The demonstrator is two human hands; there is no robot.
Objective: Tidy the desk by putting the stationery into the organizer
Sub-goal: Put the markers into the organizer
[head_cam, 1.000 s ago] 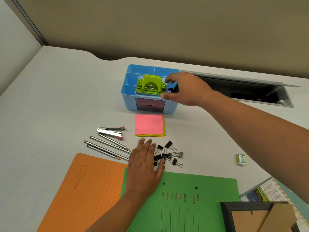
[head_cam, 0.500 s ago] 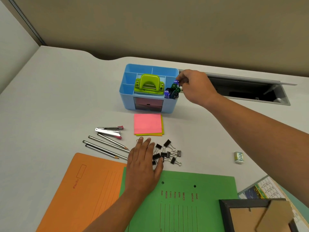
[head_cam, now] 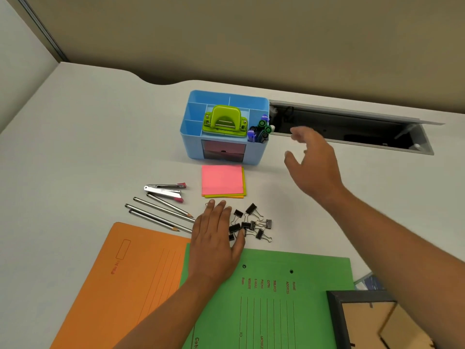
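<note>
A blue organizer [head_cam: 193, 144] stands at the back of the desk with a green hole punch [head_cam: 225, 120] on top and several markers [head_cam: 260, 131] upright in its right compartment. My right hand [head_cam: 312, 162] hovers empty to the right of the organizer, fingers relaxed and blurred. My left hand [head_cam: 216, 238] rests flat on the desk, touching a heap of black binder clips [head_cam: 254, 224]. Pink and yellow sticky notes [head_cam: 222, 180] lie in front of the organizer. A stapler [head_cam: 164, 190] and three pencils [head_cam: 157, 214] lie to the left.
An orange folder [head_cam: 120, 285] and a green folder [head_cam: 276, 298] lie at the near edge. A dark picture frame [head_cam: 364, 321] is at the bottom right. An open cable tray slot [head_cam: 352, 132] is sunk into the desk behind my right hand.
My right hand let go of the markers in the organizer's right compartment and drew back to the right and toward me. My left hand stayed flat by the clips.
</note>
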